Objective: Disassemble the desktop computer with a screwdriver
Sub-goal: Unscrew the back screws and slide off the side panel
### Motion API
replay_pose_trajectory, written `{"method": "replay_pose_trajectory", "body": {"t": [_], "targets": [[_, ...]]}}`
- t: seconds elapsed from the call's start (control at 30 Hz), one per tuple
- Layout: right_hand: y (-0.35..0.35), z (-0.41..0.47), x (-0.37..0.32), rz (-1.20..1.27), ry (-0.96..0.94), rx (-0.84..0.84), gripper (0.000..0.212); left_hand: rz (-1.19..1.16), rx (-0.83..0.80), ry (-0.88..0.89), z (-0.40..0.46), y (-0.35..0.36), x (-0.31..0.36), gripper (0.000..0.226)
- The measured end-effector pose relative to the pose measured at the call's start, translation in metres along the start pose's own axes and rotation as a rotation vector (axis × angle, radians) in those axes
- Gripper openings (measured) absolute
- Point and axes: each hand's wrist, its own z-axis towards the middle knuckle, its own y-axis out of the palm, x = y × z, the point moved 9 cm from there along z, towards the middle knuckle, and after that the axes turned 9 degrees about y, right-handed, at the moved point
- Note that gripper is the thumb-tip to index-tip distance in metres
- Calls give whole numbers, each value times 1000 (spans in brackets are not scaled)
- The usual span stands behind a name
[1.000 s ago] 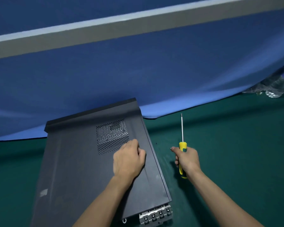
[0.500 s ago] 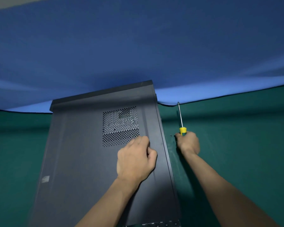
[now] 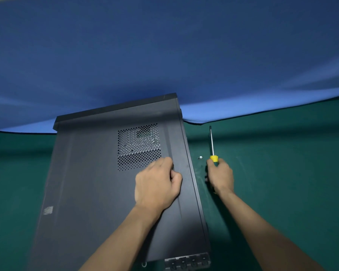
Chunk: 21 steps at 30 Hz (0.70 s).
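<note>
Flat on the green counter (image 3: 282, 173) lies the black computer case (image 3: 90, 182), its vented side panel up. The left hand (image 3: 157, 185) rests on that panel with fingers curled at a groove near the right edge. Beside the case, the right hand (image 3: 220, 177) grips the yellow-handled screwdriver (image 3: 213, 158), shaft pointing away; a small screw (image 3: 199, 157) lies just left.

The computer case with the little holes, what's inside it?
Through the vent holes in the computer case only faint glimpses of metal and something green show. The solid side panel covers everything else, and the left hand rests on it.
</note>
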Motion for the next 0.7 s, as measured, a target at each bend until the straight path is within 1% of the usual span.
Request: {"method": "replay_pose_trajectory", "body": {"t": [0.03, 0.13, 0.2, 0.3, 0.4, 0.47, 0.5, 0.57, 0.6, 0.67, 0.7], "targets": [[0, -5, 5, -53, -21, -38, 28, -3, -8, -6, -1, 1, -1, 29], [-2, -15, 19, -403, -76, -67, 42, -4, -31, -32, -1, 4, -3, 28], [0, -19, 27, -554, -95, -77, 43, -3, -33, -35, -1, 5, -3, 28], [6, -26, 25, -686, -161, -77, 41, -4, -40, -43, -2, 7, -4, 25], [4, -37, 17, -754, -206, -35, 47, -4, -40, -45, -3, 8, -6, 22], [-7, -51, 13, -730, -201, 13, 48, -9, -36, -44, -3, 9, -6, 20], [-15, -61, 11, -681, -204, 44, 45, -15, -35, -42, -4, 9, -6, 19], [-35, -85, 6, -507, -229, 103, 33, -38, -25, -35, -4, 7, -5, 19], [-45, -99, 4, -395, -232, 118, 31, -57, -15, -33, -4, 5, -5, 20], [-59, -126, 3, -211, -232, 111, 36, -105, 7, -42, -8, 1, -4, 26], [-62, -141, 1, -161, -245, 101, 38, -139, 23, -70, -14, -3, -6, 32]]}}
